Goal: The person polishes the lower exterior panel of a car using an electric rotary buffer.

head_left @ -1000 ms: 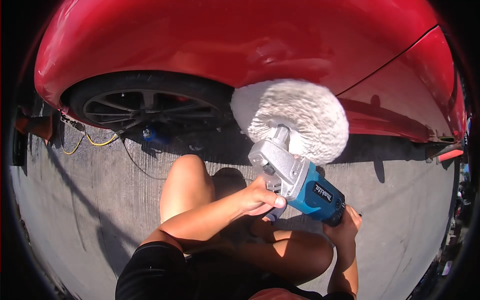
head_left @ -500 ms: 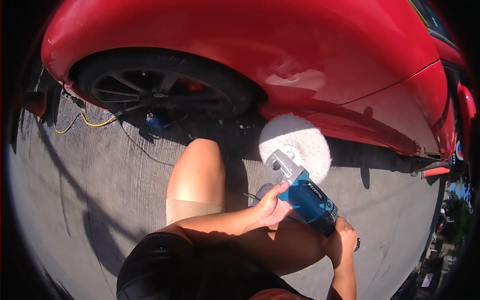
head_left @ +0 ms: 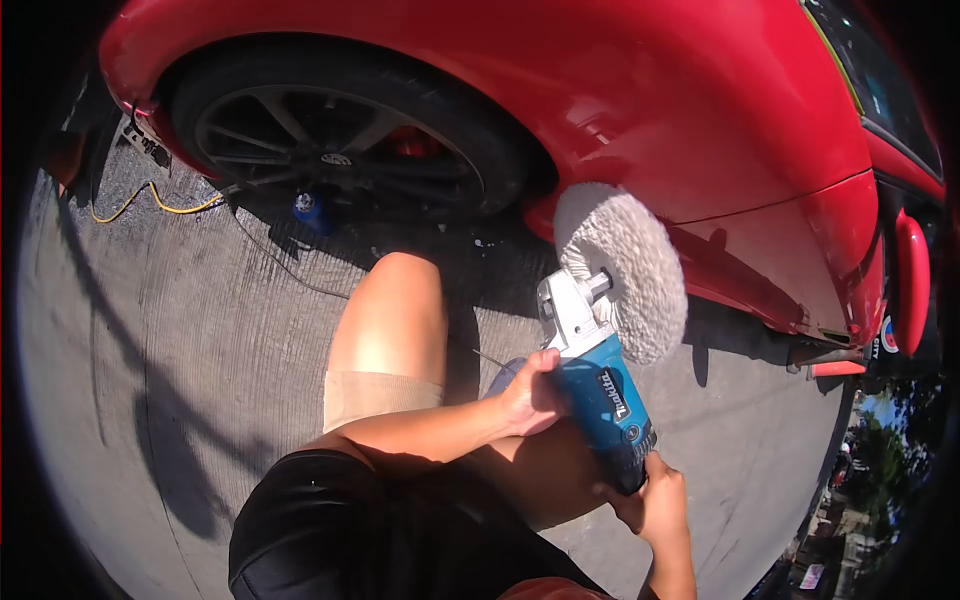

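Observation:
A blue power polisher [head_left: 604, 395] with a silver gear head is held in both hands above my bent leg. My left hand [head_left: 532, 395] grips its body just behind the gear head. Around the black rear end, partly hidden, closes my right hand [head_left: 655, 498]. The fluffy white polishing pad [head_left: 640, 275] is tilted nearly on edge, its face turned toward the red car [head_left: 640, 110]. From this view I cannot tell whether the pad touches the car's lower panel behind it.
A black-spoked wheel [head_left: 340, 150] fills the arch on the left. Under it stands a blue bottle [head_left: 309, 212]. A yellow cord [head_left: 175, 208] and a thin dark cable [head_left: 285, 270] lie on the concrete ground [head_left: 220, 330]. The side mirror [head_left: 911, 280] juts out at right.
The polisher has turned so that its pad went from facing up to standing almost on edge, higher and further right. My right hand has shifted a little left. The view has moved slightly.

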Demonstrator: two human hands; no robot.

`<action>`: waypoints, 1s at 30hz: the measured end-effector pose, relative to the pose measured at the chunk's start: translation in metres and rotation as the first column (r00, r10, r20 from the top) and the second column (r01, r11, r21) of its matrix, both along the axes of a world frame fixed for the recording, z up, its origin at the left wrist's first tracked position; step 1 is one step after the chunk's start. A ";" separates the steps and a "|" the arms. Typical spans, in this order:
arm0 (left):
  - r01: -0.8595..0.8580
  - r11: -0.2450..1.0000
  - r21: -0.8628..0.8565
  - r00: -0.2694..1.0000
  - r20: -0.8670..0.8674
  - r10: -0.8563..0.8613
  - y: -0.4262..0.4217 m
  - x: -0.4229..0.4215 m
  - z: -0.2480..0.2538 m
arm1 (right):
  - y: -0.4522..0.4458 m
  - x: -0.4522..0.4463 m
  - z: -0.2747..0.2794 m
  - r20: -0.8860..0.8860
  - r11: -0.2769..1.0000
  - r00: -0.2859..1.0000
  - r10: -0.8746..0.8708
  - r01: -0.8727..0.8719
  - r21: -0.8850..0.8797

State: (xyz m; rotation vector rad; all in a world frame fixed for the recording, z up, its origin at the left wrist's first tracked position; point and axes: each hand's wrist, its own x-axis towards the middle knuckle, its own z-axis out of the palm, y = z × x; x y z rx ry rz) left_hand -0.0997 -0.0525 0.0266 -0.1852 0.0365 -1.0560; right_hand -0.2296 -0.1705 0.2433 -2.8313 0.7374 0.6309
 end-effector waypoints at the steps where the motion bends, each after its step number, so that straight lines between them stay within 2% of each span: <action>1: -0.021 1.000 -0.006 1.000 0.016 0.021 0.003 0.003 0.005 | 0.003 0.001 0.000 0.028 0.998 0.998 0.048 -0.047 -0.030; 9: -0.080 0.993 -0.081 0.996 0.043 0.084 0.013 0.016 0.014 | 0.014 0.011 0.021 0.082 0.984 0.981 0.173 -0.168 -0.064; 11: -0.139 0.982 -0.125 0.987 0.063 0.148 0.009 0.012 0.012 | 0.013 0.007 0.021 0.107 0.981 0.976 0.189 -0.183 -0.055; 18: -0.285 0.953 -0.105 0.949 0.110 0.296 0.025 0.019 0.051 | 0.008 0.013 0.025 0.246 0.980 0.950 0.191 -0.199 0.008; 20: -0.174 0.983 -0.058 0.972 0.152 0.181 0.024 0.013 0.046 | 0.001 0.018 0.017 0.344 0.979 0.924 0.169 -0.196 0.046; 21: -0.131 0.991 -0.033 0.979 0.151 0.134 0.020 0.010 0.041 | 0.004 0.021 0.017 0.296 0.994 0.952 0.083 -0.102 0.047; 24: -0.007 0.999 0.042 0.996 0.090 0.003 0.001 0.002 0.026 | -0.014 0.017 0.008 0.253 0.995 0.967 0.020 -0.043 0.087; 27: 0.083 0.997 0.008 0.996 -0.013 -0.083 -0.014 0.001 0.005 | -0.025 0.014 0.004 0.066 0.999 0.998 -0.010 0.007 0.054; 30: 0.106 0.994 0.008 0.992 -0.071 -0.105 -0.021 -0.001 -0.003 | -0.039 0.001 -0.009 -0.035 1.000 0.999 -0.011 0.010 -0.010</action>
